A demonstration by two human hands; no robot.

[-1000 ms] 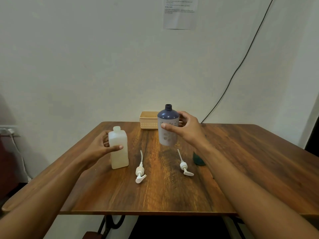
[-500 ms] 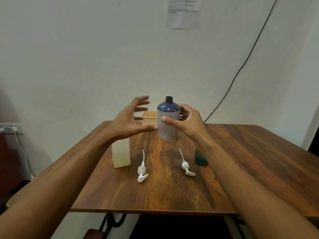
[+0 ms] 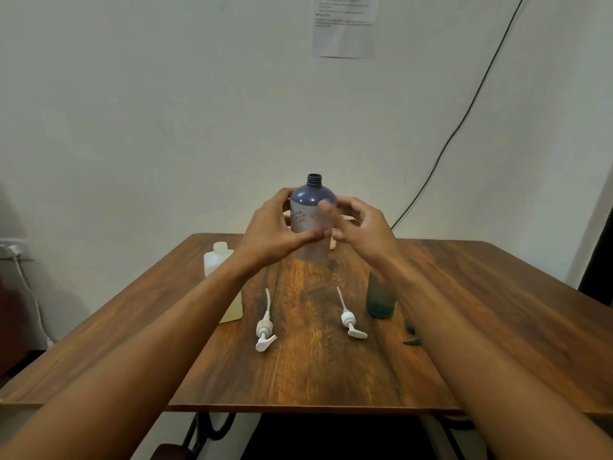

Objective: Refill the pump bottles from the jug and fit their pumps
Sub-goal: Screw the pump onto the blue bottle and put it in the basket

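I count two white plastic pumps lying flat on the brown wooden table, near its front edge, and three bottles. The blue round-shouldered plastic bottle, neck open, is raised above the table's far middle; my left hand has its fingers wrapped on its side, and my right hand is curled loosely just beside it, though blur hides whether it touches. The translucent white square jug is half hidden behind my left forearm; the dark green bottle is partly behind my right. The table's right side is bare.
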